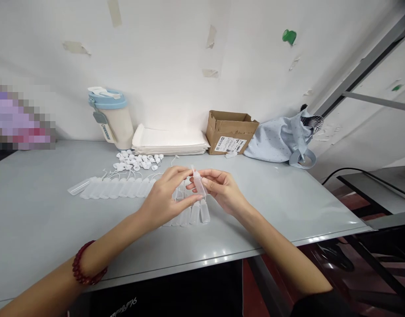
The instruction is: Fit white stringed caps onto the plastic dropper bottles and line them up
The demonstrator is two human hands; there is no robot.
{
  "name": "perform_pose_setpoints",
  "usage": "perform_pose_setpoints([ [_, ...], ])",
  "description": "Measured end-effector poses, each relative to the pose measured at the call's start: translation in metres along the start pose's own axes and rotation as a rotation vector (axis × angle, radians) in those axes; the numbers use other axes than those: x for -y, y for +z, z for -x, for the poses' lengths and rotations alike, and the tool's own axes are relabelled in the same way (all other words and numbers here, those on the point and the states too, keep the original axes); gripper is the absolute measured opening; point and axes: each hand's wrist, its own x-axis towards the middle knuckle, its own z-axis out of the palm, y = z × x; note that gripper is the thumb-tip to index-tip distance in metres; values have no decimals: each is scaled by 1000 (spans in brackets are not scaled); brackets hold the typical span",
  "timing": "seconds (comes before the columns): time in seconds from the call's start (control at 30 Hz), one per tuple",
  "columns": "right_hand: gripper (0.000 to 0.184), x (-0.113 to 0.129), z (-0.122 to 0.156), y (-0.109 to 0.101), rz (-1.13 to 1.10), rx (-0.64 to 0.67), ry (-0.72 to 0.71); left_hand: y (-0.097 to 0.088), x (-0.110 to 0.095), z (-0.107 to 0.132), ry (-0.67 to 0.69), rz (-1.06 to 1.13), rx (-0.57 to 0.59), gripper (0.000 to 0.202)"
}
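Note:
My right hand [227, 189] pinches a small translucent plastic dropper bottle [200, 185] between thumb and fingers, its nozzle tilted up and to the left. My left hand [164, 196] closes around it from the other side, fingertips by the nozzle and thumb at the lower end. Below my hands lie several similar bottles [205, 212], partly hidden by the left hand. A row of further bottles [113, 188], with thin white strips at their tops, runs to the left. Behind that row is a loose pile of small white caps [136, 160].
Along the wall stand a cream tumbler with a blue lid [114, 119], a stack of white trays or sheets [171, 140], a cardboard box [231, 132] and a light blue cloth bag [278, 138]. One bottle [231, 155] lies before the box. The grey table's [288, 207] front edge is near me.

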Motion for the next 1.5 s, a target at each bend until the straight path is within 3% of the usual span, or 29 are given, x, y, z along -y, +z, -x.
perform_pose_setpoints([
  [0.37, 28, 4, 0, -1, -88, 117, 63, 5, -8, 1, 210, -200, -146, 47],
  [0.47, 27, 7, 1, -3, 76, 143, 14, 2, -5, -1, 287, -268, -123, 46],
  [0.6, 25, 5, 2, -2, 503, -9, -141, -2, 0, -1, 389, -395, -23, 43],
  [0.7, 23, 3, 3, 1, 663, -76, -219, -2, 0, -1, 416, -469, 32, 39],
  [0.97, 32, 15, 3, -4, 368, 12, 39, 3, -3, 2, 292, -270, 26, 44],
  [1.13, 31, 23, 3, -17, 319, 132, 163, 4, -3, 2, 281, -233, 77, 46],
  [1.3, 30, 33, 6, -29, 490, 266, 270, 12, -8, 3, 273, -225, 143, 43],
  [1.5, 29, 43, 11, -32, 806, 309, 360, 25, -17, 5, 226, -237, 244, 39],
])
